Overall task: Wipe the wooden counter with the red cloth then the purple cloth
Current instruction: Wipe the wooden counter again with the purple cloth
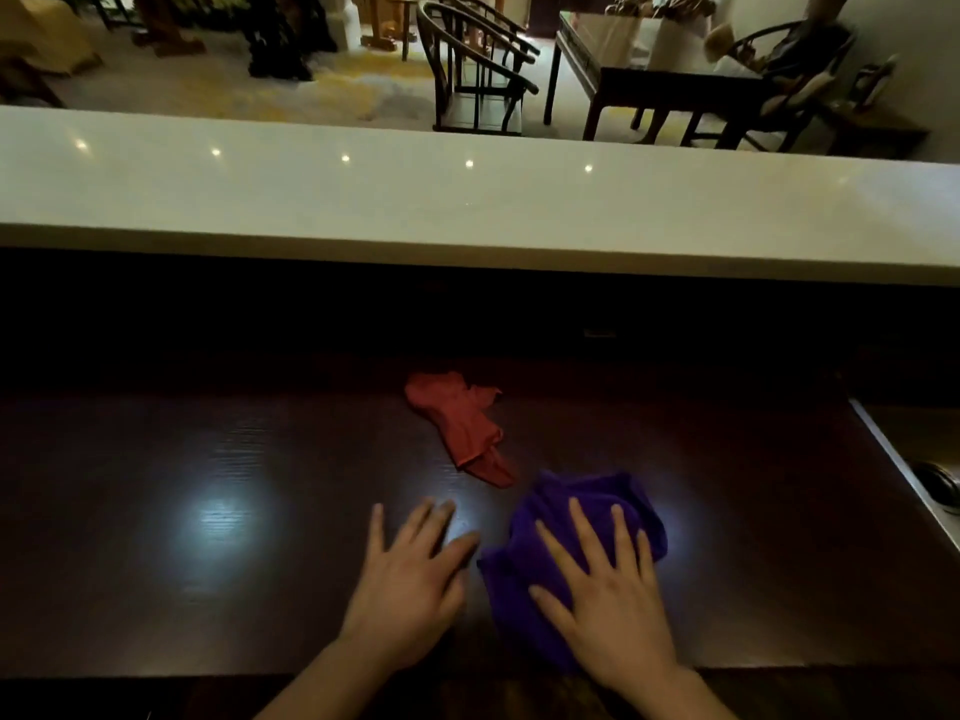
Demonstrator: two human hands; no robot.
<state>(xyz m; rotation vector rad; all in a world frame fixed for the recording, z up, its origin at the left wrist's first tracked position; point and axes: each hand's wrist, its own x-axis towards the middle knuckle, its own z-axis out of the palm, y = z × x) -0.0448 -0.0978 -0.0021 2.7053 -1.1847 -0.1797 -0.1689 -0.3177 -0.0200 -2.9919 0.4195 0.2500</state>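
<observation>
Two cloths lay on the dark, glossy wooden counter, whose fine grain showed where lamps reflected in it. The crumpled purple cloth, thick and soft like microfibre, was near the front edge, and the right hand pressed flat on top of it with the fingers spread apart, not closed around the fabric. The thin red cloth lay further back, twisted into a long wrinkled strip, with its near end just beside the purple one; no hand touched it. The left hand rested open, palm down, on the bare wood just left of the purple cloth, holding nothing. Judging from this, the red-cloth stage seemed finished and the purple-cloth wiping was in progress or about to begin, though how much of the surface was already covered could not be told. Behind the counter rose a pale, smooth stone ledge with small light spots on it. At the right edge, a dark computer mouse sat on a lighter surface.
</observation>
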